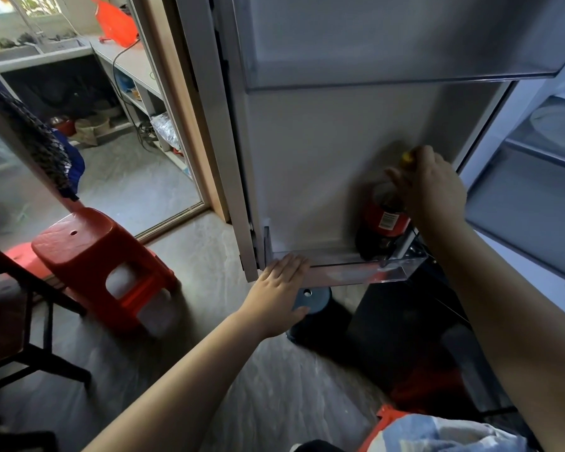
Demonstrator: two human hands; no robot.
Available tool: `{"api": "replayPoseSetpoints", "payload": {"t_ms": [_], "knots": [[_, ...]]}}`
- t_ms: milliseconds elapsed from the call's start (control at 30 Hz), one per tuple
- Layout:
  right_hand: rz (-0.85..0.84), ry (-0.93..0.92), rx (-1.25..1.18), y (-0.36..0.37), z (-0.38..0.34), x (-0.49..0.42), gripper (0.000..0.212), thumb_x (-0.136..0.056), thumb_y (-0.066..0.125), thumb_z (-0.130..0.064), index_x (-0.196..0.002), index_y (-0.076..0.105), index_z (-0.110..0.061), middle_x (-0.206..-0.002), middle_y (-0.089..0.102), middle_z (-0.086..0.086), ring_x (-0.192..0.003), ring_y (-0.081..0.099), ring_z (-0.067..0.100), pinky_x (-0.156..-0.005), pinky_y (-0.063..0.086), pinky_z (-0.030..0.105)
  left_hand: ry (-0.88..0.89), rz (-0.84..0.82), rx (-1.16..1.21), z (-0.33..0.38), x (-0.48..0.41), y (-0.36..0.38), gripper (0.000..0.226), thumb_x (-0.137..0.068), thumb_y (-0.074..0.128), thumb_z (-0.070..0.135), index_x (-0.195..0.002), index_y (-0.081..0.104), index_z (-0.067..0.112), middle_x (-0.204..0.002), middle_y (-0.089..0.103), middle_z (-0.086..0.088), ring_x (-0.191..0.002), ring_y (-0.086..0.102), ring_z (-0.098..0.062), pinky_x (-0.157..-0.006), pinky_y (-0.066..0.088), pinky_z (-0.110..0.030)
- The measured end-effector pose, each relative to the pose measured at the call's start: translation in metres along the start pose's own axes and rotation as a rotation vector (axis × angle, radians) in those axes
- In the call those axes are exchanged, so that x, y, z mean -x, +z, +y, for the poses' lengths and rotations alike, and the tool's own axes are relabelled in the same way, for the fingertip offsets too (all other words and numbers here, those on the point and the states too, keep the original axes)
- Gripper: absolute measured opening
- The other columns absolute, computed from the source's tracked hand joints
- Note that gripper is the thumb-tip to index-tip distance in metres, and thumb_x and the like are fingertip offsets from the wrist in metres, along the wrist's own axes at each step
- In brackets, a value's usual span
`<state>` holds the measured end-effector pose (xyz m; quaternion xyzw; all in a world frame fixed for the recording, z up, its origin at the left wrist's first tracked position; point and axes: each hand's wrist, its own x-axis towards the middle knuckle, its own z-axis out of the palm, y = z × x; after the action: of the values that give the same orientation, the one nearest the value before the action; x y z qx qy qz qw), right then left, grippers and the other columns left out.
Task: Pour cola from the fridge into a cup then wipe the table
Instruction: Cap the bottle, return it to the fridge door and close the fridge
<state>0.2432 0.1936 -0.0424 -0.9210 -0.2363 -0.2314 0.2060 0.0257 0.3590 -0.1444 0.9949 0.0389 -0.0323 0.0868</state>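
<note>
The right hand (428, 187) holds the neck of the cola bottle (385, 220), whose body, likely heavy and slippery, sits below the grip in the door shelf (356, 272), where the flat left hand (281, 288) rests.

Readable text: none; no word, brand or number can be made out.
Cola bottle (380, 230) label: a red band just below the right hand (431, 187); any brand lettering is hidden behind the hand or blurred.
White panel (388, 220): on the red band, just under the heel of the right hand; it has rows of fine dark print, perhaps a barcode, too small and blurred to read.
Yellow cap (406, 156): at the right hand's fingertips; only a sliver shows, and any marking on it cannot be told.
</note>
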Motion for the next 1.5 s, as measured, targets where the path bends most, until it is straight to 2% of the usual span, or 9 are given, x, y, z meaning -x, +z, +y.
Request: {"api": "replayPoseSetpoints", "payload": {"t_ms": [200,333,500,633,800,967,1133,1367,1500], "knots": [[-0.027,0.032,-0.109,-0.009,-0.003,0.015,0.052,-0.090,0.055,-0.035,-0.134,0.038,-0.013,-0.121,0.053,0.017,-0.103,0.053,0.033,-0.072,0.043,0.038,0.015,-0.011,0.027,0.000,0.002,-0.005,0.081,-0.095,0.046,0.044,-0.152,-0.003,0.016,-0.161,-0.003,0.000,-0.147,-0.010,-0.016,-0.114,-0.012,-0.029],[0.018,0.016,-0.282,-0.013,-0.028,0.068,0.049,-0.088,0.058,-0.027,-0.133,0.041,-0.014,-0.120,0.053,0.011,-0.102,0.054,0.025,-0.075,0.046,0.035,0.062,0.023,0.052,-0.003,0.006,-0.008,0.078,-0.096,0.045,0.040,-0.152,-0.002,0.016,-0.161,-0.002,0.000,-0.147,-0.008,-0.015,-0.112,-0.014,-0.025],[-0.215,-0.141,-0.175,0.012,-0.056,0.136,0.048,-0.085,0.059,-0.011,-0.131,0.049,-0.009,-0.128,0.053,0.010,-0.115,0.051,0.029,-0.094,0.044,0.037,0.063,0.086,0.058,-0.020,0.034,-0.005,0.074,-0.099,0.040,0.037,-0.152,-0.007,0.016,-0.154,-0.020,0.007,-0.143,-0.020,-0.012,-0.113,-0.016,-0.026],[-0.421,-0.155,-0.128,0.043,-0.078,0.162,0.058,-0.087,0.056,-0.011,-0.142,0.037,-0.008,-0.148,0.037,0.013,-0.138,0.030,0.031,-0.114,0.026,0.041,0.091,0.052,0.090,-0.032,0.048,-0.005,0.078,-0.098,0.044,0.034,-0.151,-0.011,0.017,-0.150,-0.025,0.009,-0.140,-0.024,-0.010,-0.112,-0.016,-0.024],[-0.521,-0.063,0.029,0.053,-0.092,0.183,0.069,-0.093,0.045,-0.011,-0.150,0.007,-0.015,-0.158,0.002,0.005,-0.145,-0.005,0.021,-0.119,0.004,0.037,0.169,-0.016,0.066,-0.037,0.050,-0.007,0.078,-0.097,0.045,0.034,-0.151,-0.009,0.018,-0.146,-0.029,0.009,-0.134,-0.030,-0.008,-0.115,-0.014,-0.028],[-0.531,-0.029,0.059,0.043,-0.084,0.193,0.072,-0.091,0.046,-0.009,-0.150,0.006,-0.016,-0.158,0.000,0.002,-0.144,-0.009,0.017,-0.119,0.008,0.039,0.266,-0.027,0.039,-0.038,0.064,-0.008,0.075,-0.098,0.042,0.034,-0.152,-0.006,0.018,-0.148,-0.026,0.007,-0.140,-0.025,-0.010,-0.113,-0.017,-0.028],[-0.473,0.044,0.035,0.021,-0.077,0.210,0.067,-0.091,0.040,-0.003,-0.150,0.011,-0.014,-0.158,0.000,-0.002,-0.139,-0.013,0.007,-0.113,-0.005,0.022,0.455,0.333,-0.044,-0.046,0.084,-0.025,0.080,-0.082,0.068,0.028,-0.149,0.026,0.012,-0.157,0.019,-0.006,-0.146,0.012,-0.024,-0.118,0.013,-0.044],[-0.468,0.096,0.015,-0.017,-0.045,0.234,0.060,-0.092,0.044,-0.007,-0.147,0.023,-0.015,-0.158,0.008,-0.002,-0.145,0.003,0.015,-0.118,0.016,0.032,0.603,0.636,-0.224,-0.033,0.086,-0.067,0.078,-0.084,0.063,0.025,-0.149,0.022,0.014,-0.157,0.019,-0.004,-0.148,0.007,-0.023,-0.119,0.014,-0.043],[-0.514,0.166,0.016,-0.040,-0.020,0.248,0.061,-0.096,0.043,-0.015,-0.150,0.015,-0.017,-0.158,0.003,-0.003,-0.145,0.001,0.014,-0.115,0.014,0.028,0.695,0.709,-0.363,0.001,0.084,-0.073,0.071,-0.090,0.053,0.029,-0.150,0.018,0.016,-0.157,0.017,-0.003,-0.148,0.006,-0.024,-0.119,0.012,-0.045]]}}
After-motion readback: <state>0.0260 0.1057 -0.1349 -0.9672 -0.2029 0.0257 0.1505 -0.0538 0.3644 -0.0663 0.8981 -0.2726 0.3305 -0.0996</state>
